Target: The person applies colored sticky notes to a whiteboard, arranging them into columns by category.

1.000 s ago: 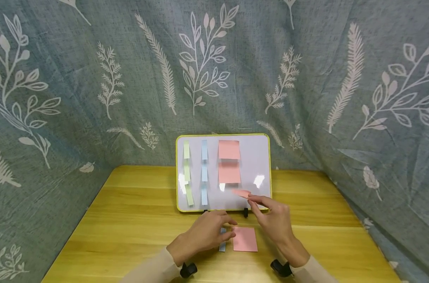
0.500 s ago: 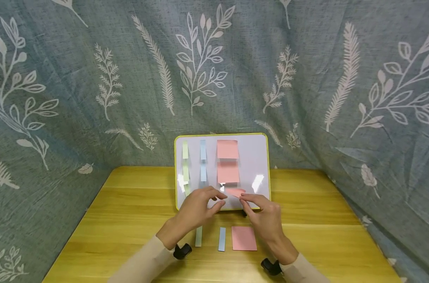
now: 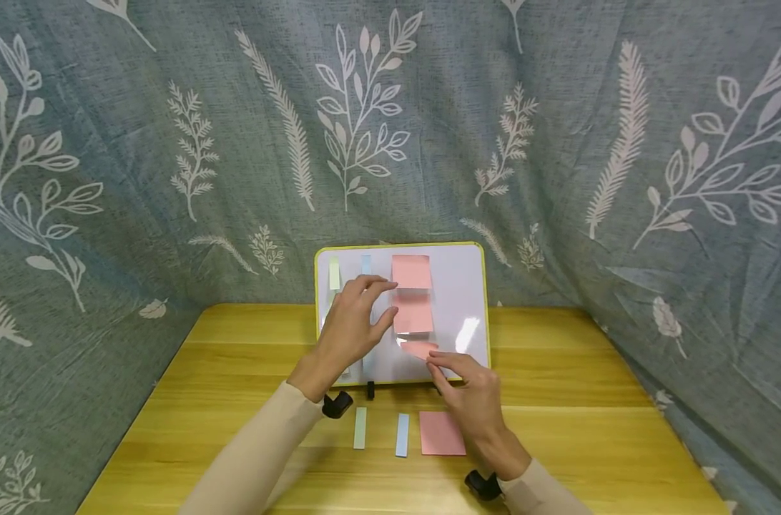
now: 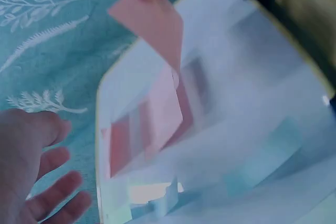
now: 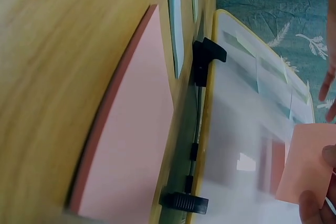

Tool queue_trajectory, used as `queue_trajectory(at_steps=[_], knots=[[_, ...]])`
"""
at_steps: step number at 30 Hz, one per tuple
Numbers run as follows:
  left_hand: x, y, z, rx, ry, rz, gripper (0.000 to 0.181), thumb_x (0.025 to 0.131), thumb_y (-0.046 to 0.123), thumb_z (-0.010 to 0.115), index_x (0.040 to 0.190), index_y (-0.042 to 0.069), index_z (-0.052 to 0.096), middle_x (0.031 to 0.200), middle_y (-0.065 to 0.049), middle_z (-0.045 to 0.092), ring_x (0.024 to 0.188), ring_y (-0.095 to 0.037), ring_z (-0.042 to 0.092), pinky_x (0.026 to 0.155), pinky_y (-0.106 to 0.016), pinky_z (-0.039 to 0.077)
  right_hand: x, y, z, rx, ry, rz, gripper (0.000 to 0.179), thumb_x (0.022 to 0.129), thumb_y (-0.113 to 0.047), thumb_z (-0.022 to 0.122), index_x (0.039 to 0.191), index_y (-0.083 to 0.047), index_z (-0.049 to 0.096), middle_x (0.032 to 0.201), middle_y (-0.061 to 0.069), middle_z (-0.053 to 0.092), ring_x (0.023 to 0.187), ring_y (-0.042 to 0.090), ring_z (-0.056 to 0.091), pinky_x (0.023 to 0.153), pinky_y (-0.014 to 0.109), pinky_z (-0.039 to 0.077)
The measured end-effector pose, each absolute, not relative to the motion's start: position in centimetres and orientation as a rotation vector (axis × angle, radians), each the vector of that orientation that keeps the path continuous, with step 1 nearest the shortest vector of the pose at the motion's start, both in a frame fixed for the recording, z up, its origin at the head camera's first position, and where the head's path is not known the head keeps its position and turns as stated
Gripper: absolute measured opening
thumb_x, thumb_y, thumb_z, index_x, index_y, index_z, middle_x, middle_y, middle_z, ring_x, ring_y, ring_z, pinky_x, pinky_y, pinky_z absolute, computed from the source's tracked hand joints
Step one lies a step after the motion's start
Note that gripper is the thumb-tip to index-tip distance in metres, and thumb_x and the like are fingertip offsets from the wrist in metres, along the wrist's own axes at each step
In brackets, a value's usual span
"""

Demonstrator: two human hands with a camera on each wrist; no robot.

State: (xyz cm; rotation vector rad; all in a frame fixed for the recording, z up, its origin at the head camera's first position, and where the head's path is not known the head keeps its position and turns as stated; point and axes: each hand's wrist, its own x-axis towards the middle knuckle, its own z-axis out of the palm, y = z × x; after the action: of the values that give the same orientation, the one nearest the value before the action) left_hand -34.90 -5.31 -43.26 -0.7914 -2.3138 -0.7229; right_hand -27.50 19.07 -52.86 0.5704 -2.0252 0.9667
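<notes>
My right hand [image 3: 474, 397] pinches a pink sticky note [image 3: 418, 349] between thumb and fingertips. The note is tilted in front of the lower part of a whiteboard [image 3: 458, 286] with a yellow rim. Above it, two square pink notes [image 3: 411, 272] are stuck in a column, their lower edges lifting off the board. My left hand [image 3: 348, 322] is raised at the left of that column, holding nothing, with thumb and fingers apart. It covers much of the blue and green strips behind it. In the left wrist view the held note [image 4: 152, 30] overlaps the stuck pink ones.
A pink sticky-note pad [image 3: 440, 433], a blue strip pad [image 3: 402, 435] and a green strip pad [image 3: 360, 428] lie on the wooden table [image 3: 236, 415] before the board. Black stand feet [image 5: 186, 203] hold the board's lower edge. A leaf-patterned curtain [image 3: 236, 143] hangs behind.
My left hand has risen from beside the table pads to the stuck pink notes. My right hand has shifted slightly left, still pinching the pink sticky note.
</notes>
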Motion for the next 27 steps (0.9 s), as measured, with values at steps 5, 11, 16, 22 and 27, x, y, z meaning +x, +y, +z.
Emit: queue_trajectory(at_steps=[5,11,16,22,27], knots=[[-37.2,-4.8,-42.8,-0.714,-2.414,-0.614,0.057,0.109,0.032,0.085,0.161,0.016,0.068,0.171,-0.018,0.06,0.153,-0.047,0.06,0.113,-0.071,0.058,-27.6,18.7,-53.1,0.582,-2.012,0.933,0.021,0.09,0.004,0.096,0.11,-0.005,0.093,0.107,0.01,0.091,0.099,0.032,0.09,0.105,0.01,0.06],[-39.2,-4.6,-42.4,-0.635,-2.55,-0.507,0.077,0.108,0.045,0.084,0.174,0.02,0.053,0.187,-0.019,0.039,0.172,-0.047,0.039,0.139,-0.075,0.034,-27.7,18.3,-53.3,0.585,-2.016,0.916,0.022,0.09,0.003,0.097,0.11,-0.005,0.093,0.109,0.01,0.092,0.101,0.031,0.09,0.106,0.012,0.06],[-40.1,-4.7,-42.3,-0.616,-2.603,-0.449,0.088,0.106,0.055,0.085,0.179,0.023,0.046,0.191,-0.017,0.032,0.178,-0.047,0.028,0.144,-0.078,0.019,-27.9,18.0,-53.5,0.581,-2.009,0.91,0.021,0.09,0.004,0.097,0.108,-0.005,0.093,0.11,0.012,0.091,0.1,0.032,0.09,0.106,0.014,0.061],[-40.5,-5.1,-42.4,-0.615,-2.673,-0.444,0.099,0.102,0.062,0.086,0.183,0.027,0.04,0.195,-0.015,0.021,0.183,-0.047,0.015,0.143,-0.083,0.007,-28.0,17.6,-53.8,0.58,-2.014,0.906,0.02,0.09,0.005,0.096,0.108,-0.003,0.093,0.109,0.013,0.091,0.101,0.033,0.09,0.103,0.019,0.064],[-40.5,-5.5,-43.0,-0.634,-2.691,-0.384,0.114,0.093,0.068,0.093,0.184,0.031,0.036,0.197,-0.017,0.01,0.184,-0.047,0.006,0.141,-0.087,0.006,-28.2,17.1,-54.0,0.57,-2.023,0.861,0.021,0.089,0.006,0.097,0.107,-0.004,0.093,0.109,0.013,0.091,0.102,0.031,0.09,0.095,0.034,0.07]])
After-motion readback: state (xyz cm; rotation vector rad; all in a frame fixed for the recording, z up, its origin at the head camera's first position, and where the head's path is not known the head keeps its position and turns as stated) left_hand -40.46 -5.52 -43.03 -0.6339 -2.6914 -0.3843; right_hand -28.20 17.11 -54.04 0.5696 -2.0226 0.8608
